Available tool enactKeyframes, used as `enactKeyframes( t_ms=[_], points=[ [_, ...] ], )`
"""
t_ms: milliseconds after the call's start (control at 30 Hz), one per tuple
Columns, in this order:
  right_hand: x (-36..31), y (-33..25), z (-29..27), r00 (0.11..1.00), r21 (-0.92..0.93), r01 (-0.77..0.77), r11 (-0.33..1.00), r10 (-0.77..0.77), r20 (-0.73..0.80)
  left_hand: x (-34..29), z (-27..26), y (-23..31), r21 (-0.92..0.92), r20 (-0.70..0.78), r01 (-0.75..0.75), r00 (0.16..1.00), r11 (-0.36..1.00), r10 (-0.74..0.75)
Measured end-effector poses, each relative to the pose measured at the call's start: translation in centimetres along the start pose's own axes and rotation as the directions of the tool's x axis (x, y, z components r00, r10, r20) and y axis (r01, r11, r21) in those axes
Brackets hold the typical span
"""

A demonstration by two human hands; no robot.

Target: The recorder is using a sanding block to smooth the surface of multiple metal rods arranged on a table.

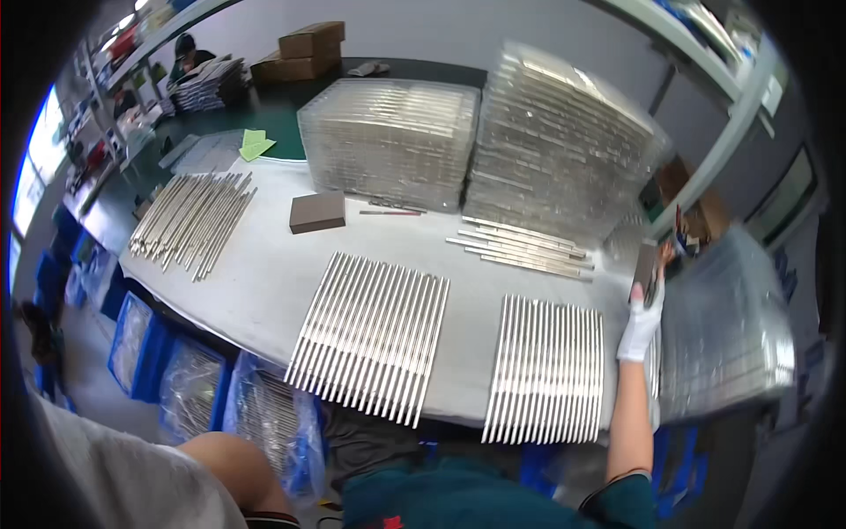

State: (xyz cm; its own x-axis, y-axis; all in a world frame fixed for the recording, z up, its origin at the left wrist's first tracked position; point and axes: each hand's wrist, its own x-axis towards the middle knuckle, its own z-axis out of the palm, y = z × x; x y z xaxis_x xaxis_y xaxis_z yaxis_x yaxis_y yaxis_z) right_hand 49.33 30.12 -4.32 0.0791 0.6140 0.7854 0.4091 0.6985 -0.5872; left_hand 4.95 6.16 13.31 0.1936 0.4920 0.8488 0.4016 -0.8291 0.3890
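Observation:
My right hand (641,324), in a white glove that leaves fingertips bare, is closed round a dark brown block (646,267) at the table's right side. Just left of that arm lies a row of shiny metal rods (546,370), side by side. A second, wider row of rods (372,335) lies in the middle, near the front edge. Behind them, several loose rods (522,249) lie crosswise. My left hand is out of view; only a bent bare arm (233,458) and a grey covering show at lower left.
Tall stacks of clear plastic trays (388,145) stand at the back, with more trays (727,326) at the right. A brown block (317,212) and a heap of rods (192,220) lie on the table (256,304). Blue crates (189,388) stand below. Another person (187,57) is far left.

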Motion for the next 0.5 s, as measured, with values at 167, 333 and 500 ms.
enactKeyframes(
  t_ms=[167, 333, 500],
  points=[
    [0.8, -6.2, 3.2, 0.946, -0.106, -0.323, 0.940, 0.324, -0.011, -1.4, -2.5, 3.8, -0.306, 0.289, 0.365, 0.916, 0.879, -0.279],
    [1.0, -2.2, 2.5, 0.964, -0.056, -0.258, 0.964, 0.253, -0.086, -0.5, 0.8, 2.3, -0.445, 0.307, 0.385, 0.914, 0.809, -0.267],
    [1.3, -4.6, 2.5, 0.949, -0.058, -0.308, 0.950, 0.302, -0.091, -3.2, -2.3, 4.9, -0.578, 0.426, 0.527, 0.846, 0.623, -0.321]
  ],
)
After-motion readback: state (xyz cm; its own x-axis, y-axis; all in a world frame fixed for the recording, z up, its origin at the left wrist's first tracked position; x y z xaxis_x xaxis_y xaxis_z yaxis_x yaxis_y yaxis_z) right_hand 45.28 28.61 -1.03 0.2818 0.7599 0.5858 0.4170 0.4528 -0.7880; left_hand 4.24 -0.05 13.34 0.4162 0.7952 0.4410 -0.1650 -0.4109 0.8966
